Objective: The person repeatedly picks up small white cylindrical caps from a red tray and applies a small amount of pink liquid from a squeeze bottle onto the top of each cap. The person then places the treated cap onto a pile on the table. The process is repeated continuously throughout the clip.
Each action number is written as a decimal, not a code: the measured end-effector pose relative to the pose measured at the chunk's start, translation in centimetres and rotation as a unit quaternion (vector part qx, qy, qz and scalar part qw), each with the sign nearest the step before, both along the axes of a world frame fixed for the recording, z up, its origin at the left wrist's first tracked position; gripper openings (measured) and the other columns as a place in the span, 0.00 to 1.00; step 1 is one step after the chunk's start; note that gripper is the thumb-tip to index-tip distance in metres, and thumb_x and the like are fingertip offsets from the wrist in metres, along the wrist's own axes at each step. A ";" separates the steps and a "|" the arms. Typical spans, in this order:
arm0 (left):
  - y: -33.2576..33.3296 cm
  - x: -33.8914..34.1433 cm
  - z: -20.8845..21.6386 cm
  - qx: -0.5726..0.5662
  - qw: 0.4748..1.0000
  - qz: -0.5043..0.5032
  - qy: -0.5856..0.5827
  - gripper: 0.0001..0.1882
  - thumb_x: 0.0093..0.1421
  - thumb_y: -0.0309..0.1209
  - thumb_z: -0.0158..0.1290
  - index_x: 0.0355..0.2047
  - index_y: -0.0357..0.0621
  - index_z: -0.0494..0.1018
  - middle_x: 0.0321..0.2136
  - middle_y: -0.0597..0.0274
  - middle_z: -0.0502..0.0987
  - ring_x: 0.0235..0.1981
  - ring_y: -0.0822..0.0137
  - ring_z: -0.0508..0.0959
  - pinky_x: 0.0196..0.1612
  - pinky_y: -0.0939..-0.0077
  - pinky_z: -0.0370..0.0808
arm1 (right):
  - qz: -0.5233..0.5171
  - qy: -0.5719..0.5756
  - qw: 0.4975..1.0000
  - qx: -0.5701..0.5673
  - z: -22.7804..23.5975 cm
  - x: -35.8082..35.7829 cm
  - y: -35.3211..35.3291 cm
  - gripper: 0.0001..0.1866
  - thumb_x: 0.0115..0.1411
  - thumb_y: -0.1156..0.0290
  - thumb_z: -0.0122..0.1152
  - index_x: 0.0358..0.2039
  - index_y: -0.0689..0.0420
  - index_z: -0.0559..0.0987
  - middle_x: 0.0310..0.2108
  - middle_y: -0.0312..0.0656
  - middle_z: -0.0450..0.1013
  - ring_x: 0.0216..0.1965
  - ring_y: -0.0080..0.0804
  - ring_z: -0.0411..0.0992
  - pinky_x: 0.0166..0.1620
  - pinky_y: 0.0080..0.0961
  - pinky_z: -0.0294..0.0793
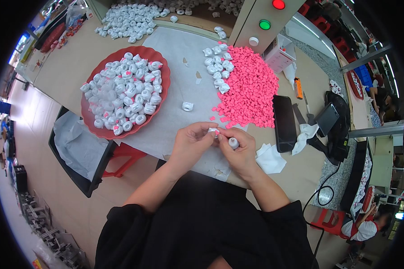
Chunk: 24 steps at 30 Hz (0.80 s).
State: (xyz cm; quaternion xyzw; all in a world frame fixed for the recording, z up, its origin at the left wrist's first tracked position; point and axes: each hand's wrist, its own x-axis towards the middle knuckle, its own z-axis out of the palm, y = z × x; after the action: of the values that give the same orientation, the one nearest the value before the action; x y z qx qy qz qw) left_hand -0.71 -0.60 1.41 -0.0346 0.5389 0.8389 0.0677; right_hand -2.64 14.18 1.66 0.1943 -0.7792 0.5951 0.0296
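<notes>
Black shirt [188, 224] — white piece [212, 129] (pink-tipped)

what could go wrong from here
The white bottle tucked in the right hand might slip or drip while its fingers work at the small white piece pinched in the left hand.

The red bowl, heaped full, sits at the table edge, so a bump could spill it.

The pink pieces lie loose beside the phone; a sleeve could scatter them.
</notes>
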 end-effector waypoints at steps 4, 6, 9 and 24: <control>-0.2 -0.1 0.0 0.008 1.000 0.009 0.008 0.11 0.59 0.25 0.48 0.42 0.32 0.69 0.29 0.58 0.75 0.28 0.73 0.75 0.32 0.80 0.73 | -0.007 -0.231 0.961 -0.155 1.7 -0.3 -0.3 0.07 0.54 0.74 0.57 0.32 0.64 0.77 0.23 0.38 0.73 0.23 0.18 0.69 0.28 0.16 0.69; -0.1 0.0 0.1 0.008 1.000 0.004 0.017 0.12 0.59 0.27 0.48 0.42 0.32 0.69 0.29 0.59 0.75 0.27 0.74 0.74 0.30 0.80 0.73 | 0.006 -0.255 0.955 -0.154 1.2 -0.8 0.3 0.07 0.54 0.73 0.57 0.31 0.63 0.77 0.22 0.37 0.73 0.22 0.17 0.68 0.26 0.15 0.67; 0.1 0.0 0.1 0.007 1.000 0.009 0.019 0.12 0.60 0.27 0.48 0.41 0.32 0.69 0.28 0.59 0.74 0.26 0.74 0.73 0.28 0.81 0.73 | 0.018 -0.277 0.946 -0.169 1.1 -0.9 0.5 0.07 0.54 0.71 0.58 0.31 0.62 0.77 0.21 0.37 0.73 0.21 0.16 0.67 0.24 0.13 0.64; -0.2 0.2 -0.2 0.033 0.999 -0.017 0.022 0.15 0.58 0.21 0.47 0.46 0.32 0.67 0.34 0.56 0.75 0.34 0.71 0.76 0.40 0.78 0.74 | 0.003 -0.173 0.975 -0.142 1.7 0.2 -0.4 0.08 0.53 0.79 0.55 0.34 0.66 0.77 0.26 0.41 0.74 0.26 0.19 0.70 0.32 0.17 0.70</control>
State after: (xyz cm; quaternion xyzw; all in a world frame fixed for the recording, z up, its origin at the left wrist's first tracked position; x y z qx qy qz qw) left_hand -0.51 -0.80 1.17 -0.0046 0.5124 0.8558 0.0708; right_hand -2.41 13.74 3.32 0.0842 -0.6796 0.7243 -0.0799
